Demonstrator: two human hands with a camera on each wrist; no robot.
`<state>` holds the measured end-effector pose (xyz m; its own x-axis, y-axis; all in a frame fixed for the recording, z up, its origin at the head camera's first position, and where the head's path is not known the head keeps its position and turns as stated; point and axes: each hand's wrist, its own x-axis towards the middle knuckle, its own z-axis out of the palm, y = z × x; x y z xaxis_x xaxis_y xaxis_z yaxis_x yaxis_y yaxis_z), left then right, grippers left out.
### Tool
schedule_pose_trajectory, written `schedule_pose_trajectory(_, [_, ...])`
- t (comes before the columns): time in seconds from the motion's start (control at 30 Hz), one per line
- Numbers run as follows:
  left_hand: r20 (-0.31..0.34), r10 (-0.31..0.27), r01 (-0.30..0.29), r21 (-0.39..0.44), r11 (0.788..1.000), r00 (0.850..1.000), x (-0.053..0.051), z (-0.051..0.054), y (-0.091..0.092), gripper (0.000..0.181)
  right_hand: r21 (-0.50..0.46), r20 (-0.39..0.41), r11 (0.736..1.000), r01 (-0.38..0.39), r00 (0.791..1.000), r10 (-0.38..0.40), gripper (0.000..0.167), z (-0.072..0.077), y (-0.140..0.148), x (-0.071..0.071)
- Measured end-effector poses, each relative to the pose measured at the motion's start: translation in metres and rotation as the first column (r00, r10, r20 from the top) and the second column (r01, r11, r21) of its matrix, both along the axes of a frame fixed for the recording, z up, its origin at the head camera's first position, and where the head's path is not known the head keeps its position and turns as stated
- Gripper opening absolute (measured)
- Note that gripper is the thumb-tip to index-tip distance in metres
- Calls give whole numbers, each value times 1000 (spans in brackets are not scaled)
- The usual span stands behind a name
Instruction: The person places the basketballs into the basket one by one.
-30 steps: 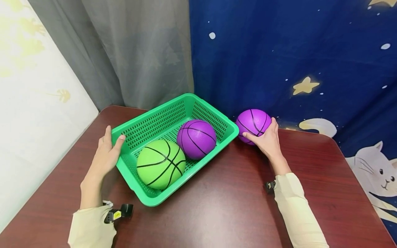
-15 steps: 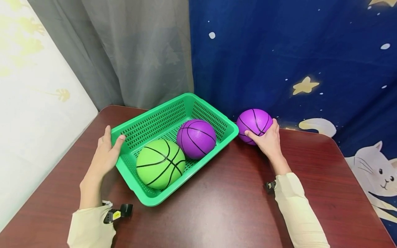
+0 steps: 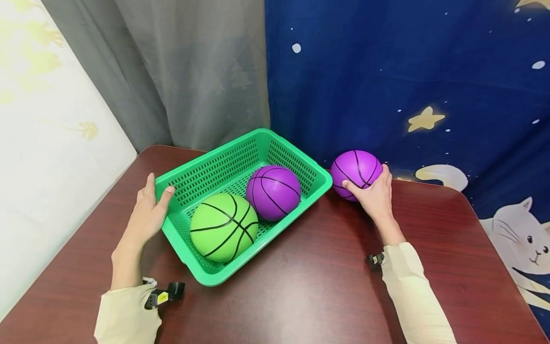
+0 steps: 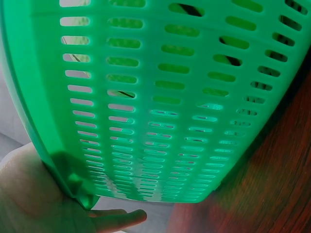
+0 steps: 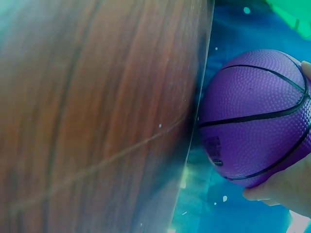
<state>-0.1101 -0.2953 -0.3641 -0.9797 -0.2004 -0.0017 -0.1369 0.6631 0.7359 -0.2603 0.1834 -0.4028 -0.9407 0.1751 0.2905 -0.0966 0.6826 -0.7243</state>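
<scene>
A green perforated basket (image 3: 258, 247) stands at an angle on the table, holding a light green ball (image 3: 224, 228) and a purple ball (image 3: 273, 193). At its left end, my left hand (image 3: 146, 215) grips the rim with the thumb over the edge; the left wrist view shows the basket's wall (image 4: 146, 87) beside that hand (image 4: 43, 194). Just right of the basket, my right hand (image 3: 375, 195) holds a second purple ball (image 3: 355, 172) between thumb and fingers. In the right wrist view this ball (image 5: 257, 116) is beside the table's edge, partly covered by the hand (image 5: 286, 189).
The dark red wooden table (image 3: 301, 282) extends in front of the basket and to both sides. Behind it hang a grey curtain (image 3: 206, 71) and a blue curtain (image 3: 365, 71) with stars and a cat. A white patterned cloth (image 3: 56, 119) is at the left.
My right hand and the purple ball in it have shifted slightly to the right, away from the basket's corner. My left hand keeps its hold on the rim.
</scene>
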Motion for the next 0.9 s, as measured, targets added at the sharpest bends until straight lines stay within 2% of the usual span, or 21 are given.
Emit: schedule_pose_trajectory(0.9, [1,-5,5,3,1000,1000,-1,-1,-2,75,-14,-48,1000,-20,999,20,106,15,6,7])
